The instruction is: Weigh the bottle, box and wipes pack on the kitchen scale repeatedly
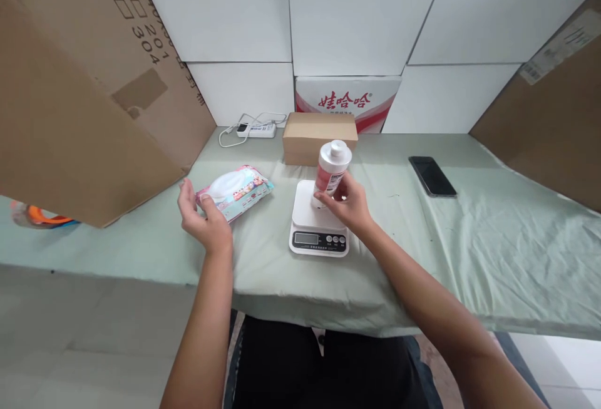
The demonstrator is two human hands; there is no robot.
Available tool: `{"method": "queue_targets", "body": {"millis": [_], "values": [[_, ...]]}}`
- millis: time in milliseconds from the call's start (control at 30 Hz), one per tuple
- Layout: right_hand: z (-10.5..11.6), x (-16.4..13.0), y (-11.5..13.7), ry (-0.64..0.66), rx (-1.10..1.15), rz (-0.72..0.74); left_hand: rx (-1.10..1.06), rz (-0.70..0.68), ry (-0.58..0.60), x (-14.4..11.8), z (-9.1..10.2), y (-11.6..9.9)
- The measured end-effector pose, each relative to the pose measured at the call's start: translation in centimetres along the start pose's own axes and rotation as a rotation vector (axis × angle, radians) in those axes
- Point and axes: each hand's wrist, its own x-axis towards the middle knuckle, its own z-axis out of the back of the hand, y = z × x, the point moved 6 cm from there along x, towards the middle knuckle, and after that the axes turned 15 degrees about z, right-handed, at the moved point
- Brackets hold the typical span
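Observation:
My right hand [350,204] is closed around a pink-and-white bottle [328,171] with a white cap, held upright over the platform of a white kitchen scale [305,213]. Whether the bottle's base rests on the platform I cannot tell. The scale's small display looks blank. To the left, a pack of wet wipes [241,190] with a white lid and a pink and light-blue wrapper lies at a slant. My left hand [206,221] grips its left end, thumb on the near side and fingers beyond the edge.
Behind the scale sits a small brown carton [305,146], with a power strip [256,129] and white cable to its left. A black phone [432,176] lies at right. Large cardboard panels [94,96] flank the green-covered table [399,265]. Orange tape rolls [42,215] show at far left.

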Motion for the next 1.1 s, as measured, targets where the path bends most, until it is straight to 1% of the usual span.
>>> {"method": "queue_targets", "body": {"millis": [133, 233, 300, 333, 367, 433, 500, 533, 567, 633, 700, 767, 867, 967, 1100], "values": [[-0.4, -0.2, -0.2, 0.034, -0.011, -0.010, -0.017, 0.002, 0.026, 0.3, 0.1, 0.5], [-0.5, -0.2, -0.2, 0.056, -0.015, -0.034, -0.010, 0.030, 0.013, 0.7, 0.3, 1.1], [0.0, 0.0, -0.3, 0.064, 0.007, -0.030, -0.011, 0.053, -0.009, 0.9, 0.4, 1.5], [0.7, 0.2, -0.4, 0.039, 0.025, -0.023, -0.026, 0.069, -0.019, 1.1, 0.5, 1.8], [1.8, 0.3, -0.8, -0.022, 0.043, -0.015, -0.052, 0.090, -0.022, 1.2, 0.6, 2.1], [5.2, 0.5, -2.3, -0.244, 0.055, -0.025, -0.115, 0.139, -0.023, 1.6, 0.7, 2.6], [8.7, -0.1, -4.8, -0.484, 0.024, -0.094, -0.154, 0.191, -0.042, 1.9, 0.8, 3.1], [10.2, -0.5, -6.3, -0.563, -0.002, -0.148, -0.163, 0.220, -0.060, 2.1, 0.9, 3.3], [11.3, -1.0, -7.7, -0.608, -0.030, -0.209, -0.170, 0.252, -0.079, 2.3, 0.9, 3.6], [12.5, -1.8, -9.9, -0.601, -0.123, -0.311, -0.196, 0.330, -0.114, 2.5, 0.9, 4.2], [12.8, -2.3, -11.0, -0.538, -0.222, -0.357, -0.226, 0.396, -0.110, 2.7, 0.6, 4.9], [12.5, -2.5, -11.2, -0.477, -0.274, -0.357, -0.241, 0.419, -0.083, 2.8, 0.3, 5.3], [11.9, -2.5, -10.9, -0.432, -0.267, -0.351, -0.236, 0.404, -0.051, 2.8, 0.1, 5.8], [11.8, -2.5, -10.9, -0.421, -0.258, -0.355, -0.232, 0.383, -0.043, 2.8, 0.2, 6.0], [12.0, -2.5, -10.9, -0.416, -0.241, -0.340, -0.220, 0.364, -0.043, 2.6, 0.3, 5.8]]}}
